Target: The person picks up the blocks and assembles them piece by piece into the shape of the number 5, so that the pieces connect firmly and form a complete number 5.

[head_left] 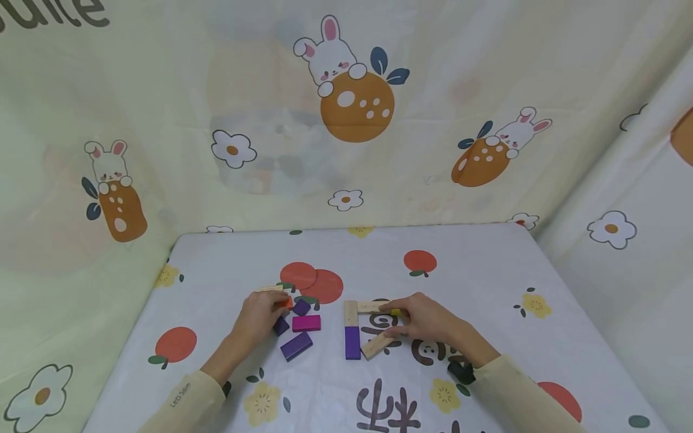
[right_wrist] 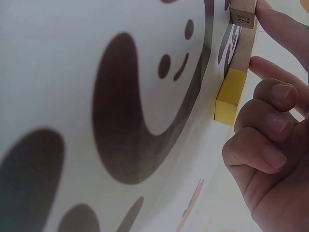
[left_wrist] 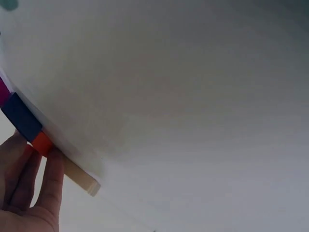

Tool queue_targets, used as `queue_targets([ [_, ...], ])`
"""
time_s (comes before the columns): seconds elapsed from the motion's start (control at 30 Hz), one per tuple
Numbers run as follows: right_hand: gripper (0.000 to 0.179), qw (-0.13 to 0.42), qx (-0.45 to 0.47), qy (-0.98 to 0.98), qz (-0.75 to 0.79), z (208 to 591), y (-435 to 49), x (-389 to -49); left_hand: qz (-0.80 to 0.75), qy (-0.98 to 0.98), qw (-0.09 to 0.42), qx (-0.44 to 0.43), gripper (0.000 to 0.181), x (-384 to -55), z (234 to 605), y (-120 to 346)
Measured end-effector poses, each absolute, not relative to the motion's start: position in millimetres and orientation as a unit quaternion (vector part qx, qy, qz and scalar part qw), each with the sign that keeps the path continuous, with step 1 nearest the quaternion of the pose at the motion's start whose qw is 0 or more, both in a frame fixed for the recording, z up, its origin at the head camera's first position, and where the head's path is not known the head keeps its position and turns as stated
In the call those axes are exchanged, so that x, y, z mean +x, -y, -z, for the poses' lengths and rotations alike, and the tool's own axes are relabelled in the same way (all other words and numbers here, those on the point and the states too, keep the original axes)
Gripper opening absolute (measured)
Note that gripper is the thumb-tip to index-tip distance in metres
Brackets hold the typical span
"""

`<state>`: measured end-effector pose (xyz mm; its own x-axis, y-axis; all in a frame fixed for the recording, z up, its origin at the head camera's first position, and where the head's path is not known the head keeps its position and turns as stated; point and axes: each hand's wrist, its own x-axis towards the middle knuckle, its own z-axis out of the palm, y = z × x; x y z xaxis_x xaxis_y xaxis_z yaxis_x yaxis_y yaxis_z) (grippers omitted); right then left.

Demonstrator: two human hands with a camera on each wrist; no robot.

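My left hand (head_left: 258, 314) pinches a small orange block (head_left: 288, 303) at its fingertips; whether this block rests on the table or is slightly raised, I cannot tell. My right hand (head_left: 425, 319) is spread wide between thumb and forefinger, with its other fingers curled in and holding nothing. The forefinger touches a crosswise wooden block (head_left: 370, 307); the thumb touches a slanting wooden block (head_left: 377, 346). A yellow block (right_wrist: 229, 96) lies at the end of the crosswise one, mostly covered by my hand in the head view. At the other end stands the corner of the arrangement: a short wooden block (head_left: 351, 313) in line with a long purple block (head_left: 352, 343), the slanting block's near end lying just beside the latter.

Near my left hand lie a pale wooden strip (head_left: 270, 288), a pink block (head_left: 306, 323), a small purple block (head_left: 301, 307), a dark block (head_left: 281, 325) and a tilted purple block (head_left: 296, 346). Farther out, my cream sleeves (head_left: 189, 400) cross a white tablecloth (head_left: 476, 264) printed with fruit and flowers; a rabbit-patterned curtain (head_left: 173, 108) hangs behind.
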<state>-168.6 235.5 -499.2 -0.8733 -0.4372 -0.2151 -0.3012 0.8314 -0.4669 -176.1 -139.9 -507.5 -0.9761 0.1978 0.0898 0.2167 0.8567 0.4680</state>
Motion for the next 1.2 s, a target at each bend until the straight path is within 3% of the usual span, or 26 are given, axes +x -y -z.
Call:
queue_targets([
  [0.43, 0.059, 0.156, -0.197, -0.946, 0.207, 500, -236, -169, 0.358, 0.929, -0.005, -0.095, 0.036, -183, 517, 150],
  [0.83, 0.059, 0.158, -0.191, -0.942, 0.227, 502, -237, -171, 0.441, 0.897, -0.041, 0.0, 0.038, -178, 508, 149],
  [1.07, 0.059, 0.163, -0.171, -0.947, 0.218, 500, -235, -171, 0.441, 0.885, -0.056, -0.137, 0.028, -144, 487, 112],
  [1.2, 0.058, 0.165, -0.166, -0.947, 0.219, 500, -234, -170, 0.428, 0.873, -0.099, -0.214, 0.028, -125, 487, 92],
])
